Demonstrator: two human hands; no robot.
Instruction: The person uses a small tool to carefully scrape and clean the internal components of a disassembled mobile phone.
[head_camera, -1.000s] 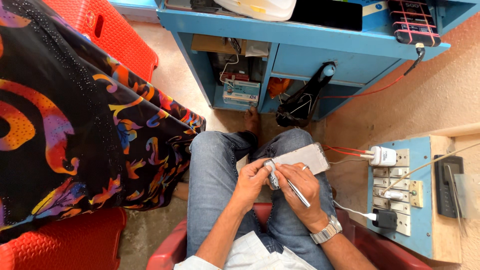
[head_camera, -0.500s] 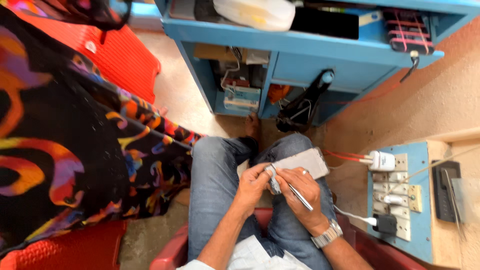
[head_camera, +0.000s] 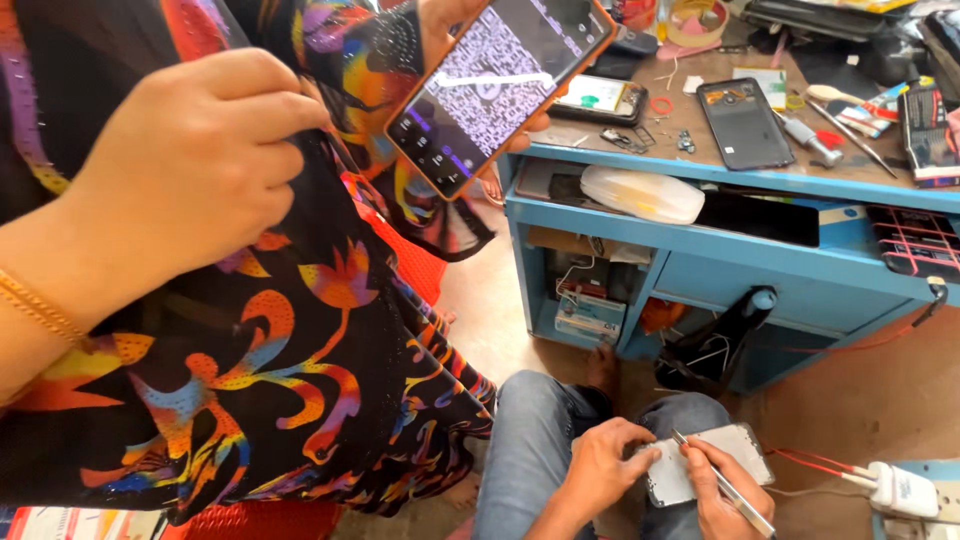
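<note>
Risk sits mostly at the bottom right of the frame, where the left hand (head_camera: 598, 468) presses fingers down flat on a silver-grey phone back (head_camera: 706, 463) balanced on the person's knees, while the right hand (head_camera: 722, 490) pinches a thin metal tool (head_camera: 725, 484) whose tip rests on the plate. A slip of that tip could scratch the plate or jab the steadying fingers — the lap is a soft, unsteady base. A red wire (head_camera: 815, 463) and a white plug (head_camera: 901, 487) lie just beside the knee and could snag.

At upper centre another person's hand holds an orange-cased phone (head_camera: 497, 80) tilted, its screen full of a dense black-and-white pattern. On the blue workbench (head_camera: 800, 270) a dark phone (head_camera: 744, 122) lies flat; a small green-and-white card (head_camera: 771, 84) lies just beside it — print too small to tell.
</note>
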